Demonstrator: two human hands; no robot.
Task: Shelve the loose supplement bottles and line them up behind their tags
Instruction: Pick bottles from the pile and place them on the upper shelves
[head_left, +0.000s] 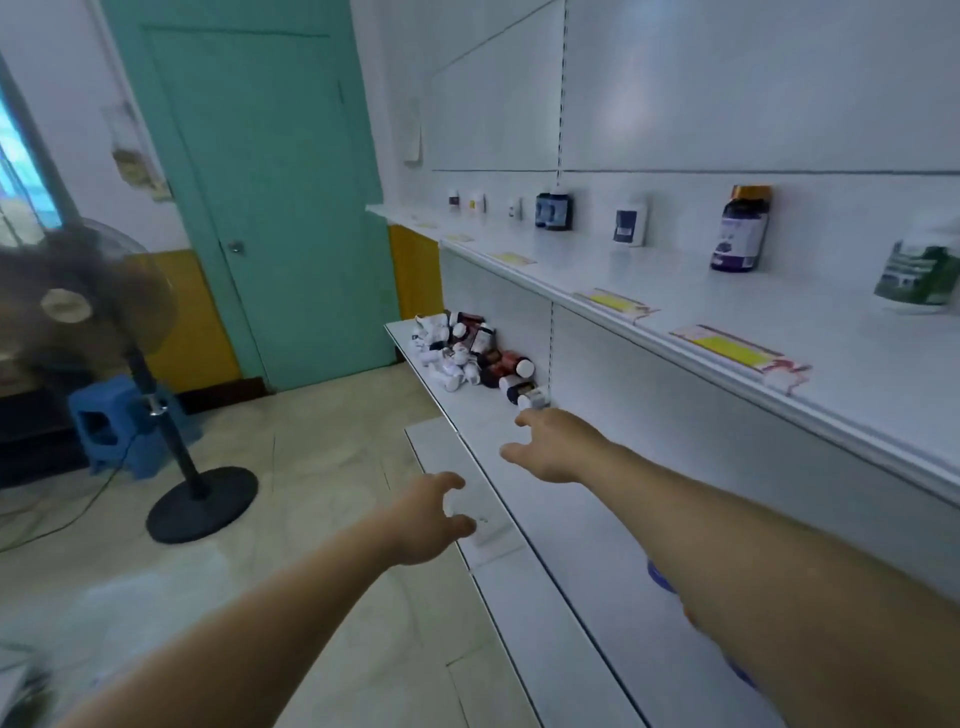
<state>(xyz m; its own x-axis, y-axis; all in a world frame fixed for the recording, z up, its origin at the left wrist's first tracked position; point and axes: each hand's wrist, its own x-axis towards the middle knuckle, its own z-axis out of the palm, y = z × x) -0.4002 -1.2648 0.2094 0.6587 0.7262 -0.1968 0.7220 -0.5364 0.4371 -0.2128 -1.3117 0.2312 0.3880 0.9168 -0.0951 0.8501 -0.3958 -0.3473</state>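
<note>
A heap of loose supplement bottles (470, 353), white and dark ones with white caps, lies at the far end of the lower white shelf (519, 467). My right hand (553, 441) reaches over that shelf, fingers spread and empty, just short of the nearest bottle (532, 397). My left hand (434, 519) hovers open at the shelf's front edge, holding nothing. On the upper shelf (675, 291) stand single bottles against the back wall: a purple one (740, 231), a green-labelled one (919, 275), a white one (630, 221), a dark pair (553, 210). Yellow tags (727, 345) sit along its front.
A standing fan (104, 306) with a round black base (202, 501) is on the tiled floor to the left, beside a blue plastic stool (111, 421). A teal door (270, 197) is behind. Something blue and orange (670, 582) shows under my right forearm.
</note>
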